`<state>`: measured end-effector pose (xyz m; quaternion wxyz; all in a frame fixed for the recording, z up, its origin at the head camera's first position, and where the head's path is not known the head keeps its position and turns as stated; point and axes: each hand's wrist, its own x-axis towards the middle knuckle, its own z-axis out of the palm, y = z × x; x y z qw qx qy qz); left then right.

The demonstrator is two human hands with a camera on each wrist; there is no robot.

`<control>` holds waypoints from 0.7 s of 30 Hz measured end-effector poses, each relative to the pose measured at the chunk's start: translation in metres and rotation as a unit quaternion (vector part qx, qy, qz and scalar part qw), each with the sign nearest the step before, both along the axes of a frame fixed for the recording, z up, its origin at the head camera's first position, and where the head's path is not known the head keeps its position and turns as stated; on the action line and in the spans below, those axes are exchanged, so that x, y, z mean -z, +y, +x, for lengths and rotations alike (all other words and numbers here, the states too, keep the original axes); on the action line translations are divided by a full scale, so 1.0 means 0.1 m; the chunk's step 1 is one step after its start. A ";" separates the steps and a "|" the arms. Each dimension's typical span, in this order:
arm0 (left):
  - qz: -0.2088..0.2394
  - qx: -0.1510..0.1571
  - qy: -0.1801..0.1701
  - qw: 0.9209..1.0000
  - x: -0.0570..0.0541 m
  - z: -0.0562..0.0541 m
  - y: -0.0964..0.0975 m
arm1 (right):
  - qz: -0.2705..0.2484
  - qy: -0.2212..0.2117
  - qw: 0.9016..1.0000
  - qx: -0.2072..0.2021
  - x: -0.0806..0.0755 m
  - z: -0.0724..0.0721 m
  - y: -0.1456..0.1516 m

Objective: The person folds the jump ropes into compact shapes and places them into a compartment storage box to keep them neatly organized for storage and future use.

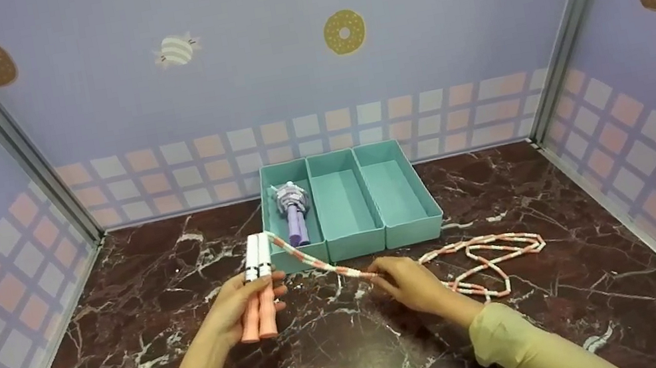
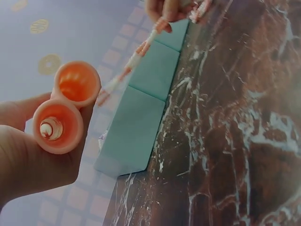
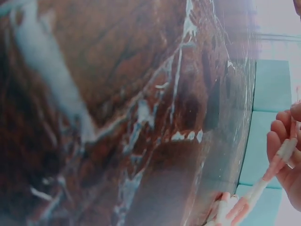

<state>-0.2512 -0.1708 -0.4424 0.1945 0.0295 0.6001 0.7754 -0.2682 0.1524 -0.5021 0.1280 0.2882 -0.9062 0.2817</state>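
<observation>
My left hand (image 1: pixel 241 304) grips two jump rope handles (image 1: pixel 262 290) side by side, white at the top and coral lower down. In the left wrist view their hollow coral ends (image 2: pixel 59 127) face the camera. A beaded rope (image 1: pixel 322 266) in coral and white runs from the handle tops to my right hand (image 1: pixel 409 281), which pinches it between thumb and fingers. Beyond that hand the rest of the rope (image 1: pixel 496 259) lies in loose loops on the table. The right wrist view shows the beads (image 3: pixel 263 183) passing through the curled fingers.
Behind the hands stands a teal box with three compartments (image 1: pixel 355 243). Its left compartment holds a bundled jump rope with purple handles (image 1: pixel 295 217). The dark marbled table (image 1: pixel 346 363) is bounded by patterned walls (image 1: pixel 283 84) at the back and sides.
</observation>
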 end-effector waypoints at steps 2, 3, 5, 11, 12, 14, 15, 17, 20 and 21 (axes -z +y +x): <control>-0.018 0.016 0.009 1.000 0.03 0.01 0.03 | 0.013 0.017 1.000 -0.007 -0.03 0.02 0.01; -0.026 0.023 0.012 0.999 0.04 0.01 0.04 | 0.019 0.027 0.999 -0.013 -0.05 0.03 0.01; -0.039 0.037 0.019 0.998 0.06 0.02 0.07 | 0.031 0.050 0.998 -0.028 -0.09 0.05 0.02; -0.064 0.072 0.043 0.994 0.13 0.03 0.12 | 0.078 0.139 0.984 -0.077 -0.23 0.12 0.02; -0.067 0.079 0.047 0.994 0.14 0.03 0.13 | 0.085 0.150 0.981 -0.085 -0.25 0.13 0.02; -0.073 0.094 0.051 0.992 0.16 0.03 0.16 | 0.093 0.168 0.976 -0.100 -0.30 0.15 0.01; -0.079 0.101 0.054 0.990 0.17 0.03 0.18 | 0.094 0.175 0.974 -0.107 -0.32 0.17 0.00; -0.092 0.115 0.060 0.987 0.18 0.04 0.21 | 0.095 0.185 0.971 -0.118 -0.36 0.19 -0.01; -0.117 0.135 0.066 0.982 0.19 0.06 0.28 | 0.096 0.193 0.968 -0.129 -0.42 0.21 -0.04; -0.126 0.142 0.068 0.979 0.20 0.06 0.30 | 0.096 0.193 0.967 -0.133 -0.44 0.22 -0.04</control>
